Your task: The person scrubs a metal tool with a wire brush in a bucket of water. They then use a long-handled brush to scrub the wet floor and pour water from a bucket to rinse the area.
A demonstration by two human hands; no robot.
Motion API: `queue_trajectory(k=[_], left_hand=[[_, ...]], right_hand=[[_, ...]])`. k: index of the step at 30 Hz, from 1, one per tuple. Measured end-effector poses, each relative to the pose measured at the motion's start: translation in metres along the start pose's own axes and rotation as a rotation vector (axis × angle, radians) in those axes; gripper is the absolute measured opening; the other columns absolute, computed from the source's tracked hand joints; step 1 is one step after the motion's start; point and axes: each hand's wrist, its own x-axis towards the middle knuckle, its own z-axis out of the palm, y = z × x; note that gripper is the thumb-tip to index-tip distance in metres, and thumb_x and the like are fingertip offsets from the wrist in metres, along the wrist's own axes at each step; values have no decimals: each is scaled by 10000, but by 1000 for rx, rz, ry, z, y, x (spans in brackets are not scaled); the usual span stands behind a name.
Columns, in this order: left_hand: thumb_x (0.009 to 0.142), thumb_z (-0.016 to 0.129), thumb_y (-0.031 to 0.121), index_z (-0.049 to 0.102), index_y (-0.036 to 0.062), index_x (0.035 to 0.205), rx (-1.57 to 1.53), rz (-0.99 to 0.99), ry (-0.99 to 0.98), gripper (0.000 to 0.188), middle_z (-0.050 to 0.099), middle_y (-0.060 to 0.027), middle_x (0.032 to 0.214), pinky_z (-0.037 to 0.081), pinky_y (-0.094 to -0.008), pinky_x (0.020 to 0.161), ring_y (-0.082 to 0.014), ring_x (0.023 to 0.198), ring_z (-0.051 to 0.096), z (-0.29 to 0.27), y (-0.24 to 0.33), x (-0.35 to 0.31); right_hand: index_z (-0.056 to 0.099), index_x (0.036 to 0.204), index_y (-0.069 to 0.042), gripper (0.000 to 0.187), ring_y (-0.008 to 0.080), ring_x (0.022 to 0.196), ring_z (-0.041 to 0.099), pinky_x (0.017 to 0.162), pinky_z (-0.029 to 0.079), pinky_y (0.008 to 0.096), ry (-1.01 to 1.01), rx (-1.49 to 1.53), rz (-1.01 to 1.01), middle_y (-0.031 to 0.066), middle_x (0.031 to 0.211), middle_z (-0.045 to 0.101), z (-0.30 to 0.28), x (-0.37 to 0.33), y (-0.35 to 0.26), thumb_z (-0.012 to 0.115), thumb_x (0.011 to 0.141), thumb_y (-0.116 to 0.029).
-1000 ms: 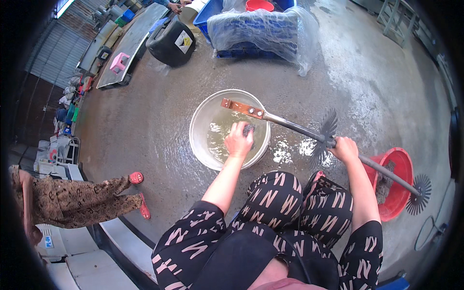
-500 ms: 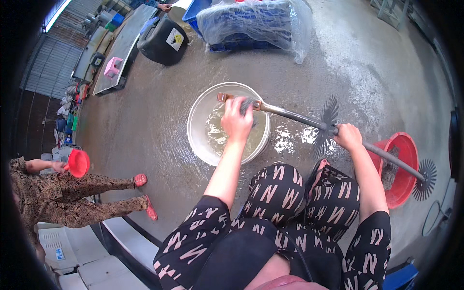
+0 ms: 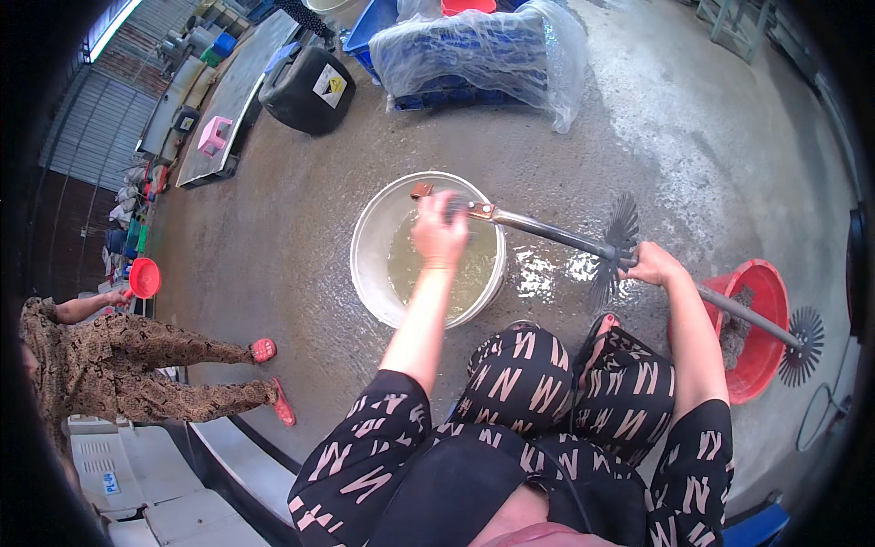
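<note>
A long metal rod [image 3: 556, 235] lies slanted across the view, with a copper-coloured bracket [image 3: 421, 190] at its left end above the white bucket [image 3: 361, 264] of cloudy water. My left hand [image 3: 437, 235], slightly blurred, is closed on a dark scouring pad [image 3: 457, 209] pressed to the bracket. My right hand [image 3: 654, 265] grips the rod's grey right part, just beside a dark disc of radiating blades [image 3: 605, 278]. A second bladed disc [image 3: 802, 351] sits at the far right end. Beneath that end stands a red bucket [image 3: 767, 374] with greyish material inside.
On the left stands another person [image 3: 155, 356] holding a red dipper [image 3: 145, 278]. A black jerrycan [image 3: 296, 96] and plastic-draped blue crates [image 3: 465, 68] stand beyond the white bucket. The concrete floor [image 3: 273, 219] is wet. A pink stool [image 3: 214, 135] rests on a low platform.
My left hand has shifted slightly along the bracket with the pad. The water looks calmer. At the back, a red container now shows on the crates. The other person's dipper has moved slightly up.
</note>
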Motion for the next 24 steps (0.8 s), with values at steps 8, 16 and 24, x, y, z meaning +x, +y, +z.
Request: queue_trajectory(k=[8, 16, 24], left_hand=[[751, 695, 160, 640, 170, 982, 23, -68, -44, 238, 631, -64, 939, 540, -388, 701, -276, 843, 652, -11, -4, -1], [776, 692, 211, 625, 215, 999, 49, -28, -10, 232, 621, -50, 943, 545, -400, 648, -295, 788, 661, -12, -9, 6], [762, 696, 172, 632, 167, 985, 119, -46, -74, 232, 651, -74, 939, 534, -404, 702, -293, 837, 657, -21, 4, 10]], right_hand=[[651, 731, 48, 638, 350, 722, 652, 685, 501, 435, -40, 45, -25, 227, 718, 646, 0, -1, -3, 807, 569, -549], [656, 734, 37, 630, 367, 749, 652, 693, 509, 440, 19, -15, -27, 233, 736, 648, -2, -5, -8, 799, 587, -558], [727, 866, -95, 445, 337, 840, 662, 755, 517, 445, 125, -93, 89, 190, 847, 684, -15, -34, -45, 775, 651, -481]])
